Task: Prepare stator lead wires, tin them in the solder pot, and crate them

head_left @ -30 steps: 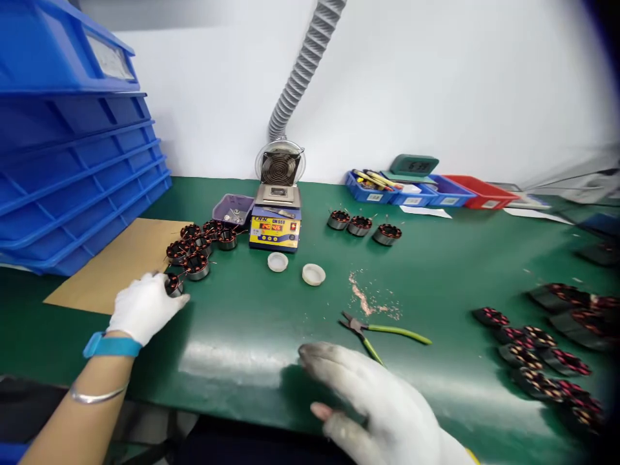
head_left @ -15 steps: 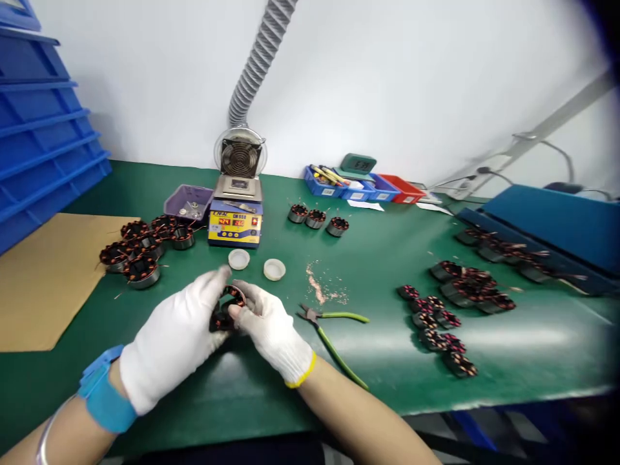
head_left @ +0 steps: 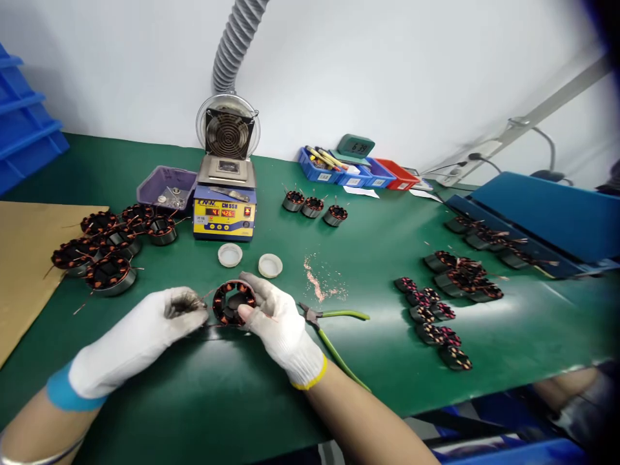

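Note:
A motor stator with copper windings is held up on its side, its round opening towards me. My right hand, in a white glove, grips its right edge, with the thumb at the front. Just left of it, my gloved left hand is closed in a pinch at thin wire leads coming off the stator; the fingertips are dark and the exact grip is partly hidden. Diagonal cutters with green handles lie beside my right hand. Two small white dishes stand beyond the stator.
More stators are grouped at left near brown cardboard. A solder pot stands under a fan and duct, beside a purple bin. Copper scraps lie mid-table; several wound cores sit right. Another person's arm shows at lower right.
My left hand has left the stator's body, moving left and down to its wire leads. The stator has turned its opening more towards me in my right hand. The view has shifted slightly.

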`<state>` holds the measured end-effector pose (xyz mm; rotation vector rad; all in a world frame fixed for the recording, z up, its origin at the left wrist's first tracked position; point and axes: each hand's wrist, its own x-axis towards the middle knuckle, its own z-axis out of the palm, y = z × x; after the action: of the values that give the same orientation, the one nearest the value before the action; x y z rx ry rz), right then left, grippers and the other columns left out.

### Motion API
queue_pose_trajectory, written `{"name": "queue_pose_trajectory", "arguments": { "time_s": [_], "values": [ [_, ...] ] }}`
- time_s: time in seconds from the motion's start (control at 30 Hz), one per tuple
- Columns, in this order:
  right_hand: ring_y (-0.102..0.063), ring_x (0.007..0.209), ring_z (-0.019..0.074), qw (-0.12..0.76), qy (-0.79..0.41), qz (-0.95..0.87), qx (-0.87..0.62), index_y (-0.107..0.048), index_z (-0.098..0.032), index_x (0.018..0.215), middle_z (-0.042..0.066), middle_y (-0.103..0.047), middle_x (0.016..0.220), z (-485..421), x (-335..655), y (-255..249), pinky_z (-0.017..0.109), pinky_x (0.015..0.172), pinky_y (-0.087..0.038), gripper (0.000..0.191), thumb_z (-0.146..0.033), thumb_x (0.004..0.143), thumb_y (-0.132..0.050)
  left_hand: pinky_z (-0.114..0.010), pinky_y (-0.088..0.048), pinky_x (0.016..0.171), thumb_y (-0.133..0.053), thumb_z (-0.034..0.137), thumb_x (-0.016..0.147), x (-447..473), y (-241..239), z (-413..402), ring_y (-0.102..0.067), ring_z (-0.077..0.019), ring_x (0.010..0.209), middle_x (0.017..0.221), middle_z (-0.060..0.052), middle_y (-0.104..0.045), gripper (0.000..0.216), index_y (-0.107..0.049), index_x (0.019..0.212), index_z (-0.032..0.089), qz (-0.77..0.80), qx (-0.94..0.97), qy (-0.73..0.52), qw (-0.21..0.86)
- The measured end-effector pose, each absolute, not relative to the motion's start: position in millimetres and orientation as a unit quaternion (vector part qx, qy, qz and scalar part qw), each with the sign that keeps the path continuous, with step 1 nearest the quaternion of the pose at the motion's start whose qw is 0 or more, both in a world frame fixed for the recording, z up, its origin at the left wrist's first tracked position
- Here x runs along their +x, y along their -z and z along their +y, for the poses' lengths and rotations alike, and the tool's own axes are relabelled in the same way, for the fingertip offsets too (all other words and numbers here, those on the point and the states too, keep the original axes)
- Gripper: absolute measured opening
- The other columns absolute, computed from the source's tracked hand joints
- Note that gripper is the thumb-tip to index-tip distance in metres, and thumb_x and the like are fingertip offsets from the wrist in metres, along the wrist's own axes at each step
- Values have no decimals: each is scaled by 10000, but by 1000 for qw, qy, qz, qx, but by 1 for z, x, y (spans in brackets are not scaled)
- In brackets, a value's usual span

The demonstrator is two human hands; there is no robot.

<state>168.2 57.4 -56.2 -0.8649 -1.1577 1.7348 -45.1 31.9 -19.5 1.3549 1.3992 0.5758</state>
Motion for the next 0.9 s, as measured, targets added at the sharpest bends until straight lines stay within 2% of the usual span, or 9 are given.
{"name": "queue_pose_trajectory", "arguments": {
  "time_s": [0.07, 0.13, 0.37, 0.47, 0.6, 0.7, 0.8, 0.9],
  "values": [
    [-587, 1109, 307, 419, -692, -469, -355, -498, -182, 1298, 91, -619, 1205, 57, 169, 56, 434, 921, -523, 662, -417, 732, -751, -243, -448, 615, -599, 589, 807, -36, 23, 32, -550, -159, 683, 714, -10, -602, 419, -579, 742, 175, 579, 541, -285, 539],
    [-589, 1101, 301, 414, -676, -486, -366, -513, -176, 1293, 87, -627, 1189, 57, 171, 57, 430, 929, -517, 647, -429, 742, -741, -222, -395, 569, -624, 578, 793, -29, 26, 30, -487, -126, 604, 628, 12, -545, 435, -542, 683, 166, 568, 521, -312, 556],
    [-587, 1105, 283, 403, -659, -527, -354, -536, -210, 1273, 61, -637, 1178, 52, 171, 58, 401, 883, -540, 556, -414, 783, -700, -198, -259, 466, -684, 568, 736, -20, 37, 24, -340, -80, 494, 530, 44, -438, 472, -487, 617, 156, 518, 489, -333, 618],
    [-596, 1093, 283, 410, -656, -523, -359, -564, -203, 1225, 62, -643, 1165, 53, 171, 57, 397, 884, -541, 504, -406, 784, -698, -193, -311, 489, -714, 549, 693, -21, 34, 28, -392, -91, 530, 579, 29, -488, 441, -532, 653, 149, 524, 510, -333, 595],
    [-614, 1053, 284, 452, -656, -478, -371, -593, -205, 1181, 56, -659, 1119, 57, 172, 58, 405, 901, -527, 441, -397, 796, -690, -213, -407, 582, -752, 475, 658, -26, 29, 32, -493, -133, 648, 741, -4, -596, 384, -607, 797, 148, 518, 569, -285, 572],
    [-612, 1060, 279, 464, -663, -463, -361, -588, -202, 1182, 56, -655, 1129, 56, 171, 59, 396, 919, -517, 449, -376, 786, -708, -195, -374, 540, -665, 467, 749, -27, 31, 32, -453, -108, 595, 648, 18, -543, 335, -570, 693, 151, 534, 570, -312, 542],
    [-618, 1049, 282, 452, -671, -462, -363, -573, -182, 1187, 75, -651, 1131, 53, 170, 61, 402, 898, -532, 484, -385, 774, -724, -186, -334, 486, -640, 473, 760, -28, 35, 33, -400, -87, 529, 562, 39, -476, 366, -523, 623, 154, 544, 547, -345, 534],
    [-646, 974, 282, 448, -674, -451, -377, -560, -185, 1193, 76, -657, 1095, 54, 171, 60, 401, 827, -562, 530, -418, 750, -733, -204, -420, 553, -661, 445, 738, -29, 39, 38, -513, -119, 617, 686, 4, -593, 305, -594, 749, 148, 521, 556, -346, 548]
  ]
}}
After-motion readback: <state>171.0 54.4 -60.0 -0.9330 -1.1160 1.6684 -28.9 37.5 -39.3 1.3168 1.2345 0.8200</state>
